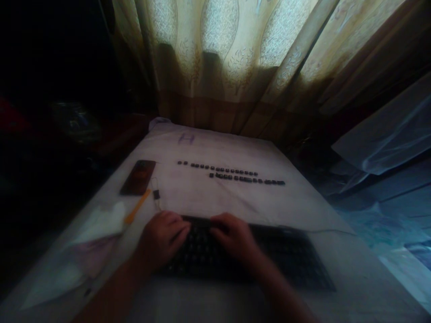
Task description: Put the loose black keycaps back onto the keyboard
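A black keyboard (286, 255) lies on the pale cloth. My left hand (164, 237) is over its upper left corner, thumb and fingers curled in over the keys. At the back row, left of the keyboard's middle, my right hand (234, 235) has its thumb and forefinger bent together. Blur hides what, if anything, is between the fingertips of either hand. Behind the keyboard, small black keycaps lie in two rows, a far row (227, 170) and a nearer row (247, 179).
Left of the keyboard are a dark phone (138, 177), an orange stick-like tool (137, 206), a small black piece with wire loops (156, 194) and a crumpled plastic bag (97, 237). A cable (332, 231) runs off right. Behind the table (215, 148) hangs a patterned curtain (235, 58).
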Action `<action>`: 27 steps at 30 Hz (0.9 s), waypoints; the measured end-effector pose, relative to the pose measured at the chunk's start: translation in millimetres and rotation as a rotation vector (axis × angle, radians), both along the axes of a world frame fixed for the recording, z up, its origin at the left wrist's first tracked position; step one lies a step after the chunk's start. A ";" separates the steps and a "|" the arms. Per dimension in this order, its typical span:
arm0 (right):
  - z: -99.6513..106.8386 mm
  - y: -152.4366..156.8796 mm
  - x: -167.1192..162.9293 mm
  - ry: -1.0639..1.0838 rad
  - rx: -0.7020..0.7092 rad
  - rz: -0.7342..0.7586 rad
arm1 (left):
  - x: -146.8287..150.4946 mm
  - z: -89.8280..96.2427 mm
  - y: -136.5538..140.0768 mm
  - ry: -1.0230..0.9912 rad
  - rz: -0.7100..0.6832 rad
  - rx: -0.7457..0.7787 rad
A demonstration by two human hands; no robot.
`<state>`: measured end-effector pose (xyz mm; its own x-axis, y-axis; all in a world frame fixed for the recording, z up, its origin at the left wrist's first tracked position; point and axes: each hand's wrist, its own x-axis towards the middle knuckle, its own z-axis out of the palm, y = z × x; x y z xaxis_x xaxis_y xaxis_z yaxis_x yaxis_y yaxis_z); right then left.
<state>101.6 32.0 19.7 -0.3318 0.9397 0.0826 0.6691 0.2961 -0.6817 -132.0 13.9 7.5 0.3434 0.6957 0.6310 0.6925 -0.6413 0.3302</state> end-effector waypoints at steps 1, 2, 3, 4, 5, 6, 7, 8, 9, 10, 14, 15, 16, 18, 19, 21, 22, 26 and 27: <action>-2.0 -4.1 -0.9 0.008 0.012 -0.007 | 3.5 1.4 -2.7 0.027 -0.037 0.006; -3.6 -6.6 -2.6 0.011 0.027 -0.013 | 6.3 2.7 -5.0 0.048 -0.069 0.004; -4.9 -7.9 -4.7 0.009 0.041 -0.013 | 8.4 3.9 -6.9 0.066 -0.094 -0.005; -5.9 -8.6 -7.0 0.001 0.057 -0.007 | 9.7 5.0 -8.3 0.083 -0.115 -0.018; -6.6 -8.9 -9.3 -0.009 0.072 -0.003 | 10.2 5.7 -9.2 0.097 -0.128 -0.032; -7.2 -9.1 -11.4 -0.020 0.084 0.002 | 10.2 6.0 -9.7 0.106 -0.132 -0.046; -7.6 -9.3 -13.2 -0.031 0.093 0.003 | 9.8 5.8 -9.7 0.110 -0.133 -0.057; -7.9 -9.7 -14.8 -0.044 0.098 0.006 | 9.2 5.1 -9.6 0.113 -0.136 -0.070; -7.9 -10.0 -16.1 -0.055 0.101 0.009 | 8.5 4.0 -9.4 0.113 -0.137 -0.082; -7.8 -10.4 -17.3 -0.064 0.101 0.013 | 8.1 2.7 -9.2 0.113 -0.138 -0.093; -5.6 -10.6 -20.2 -0.086 0.076 0.013 | 8.1 -1.0 -9.2 0.154 -0.150 -0.135; -4.8 -10.3 -20.6 -0.096 0.067 0.010 | 8.4 -1.0 -9.3 0.174 -0.151 -0.144; -4.0 -9.9 -20.8 -0.105 0.059 0.010 | 8.7 -0.6 -9.3 0.194 -0.155 -0.148; -2.7 -9.2 -20.9 -0.115 0.048 0.020 | 9.1 0.7 -9.1 0.218 -0.159 -0.145; -2.3 -9.0 -20.8 -0.119 0.045 0.029 | 9.2 1.3 -8.9 0.224 -0.163 -0.139; -2.5 -8.9 -20.3 -0.132 0.049 0.050 | 9.5 2.2 -8.6 0.229 -0.164 -0.133; -3.2 -9.1 -19.9 -0.140 0.053 0.062 | 9.7 2.6 -8.5 0.230 -0.160 -0.134; -8.7 -11.0 -18.5 -0.142 0.094 0.071 | 11.0 4.7 -8.8 0.230 -0.155 -0.131; -10.1 -11.4 -18.2 -0.138 0.108 0.068 | 11.4 5.2 -8.9 0.224 -0.156 -0.128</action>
<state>83.3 20.6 9.6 -0.4097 0.9027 0.1315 0.7297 0.4108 -0.5465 -120.6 4.9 12.6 0.5729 0.6930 0.4376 0.6540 -0.7083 0.2656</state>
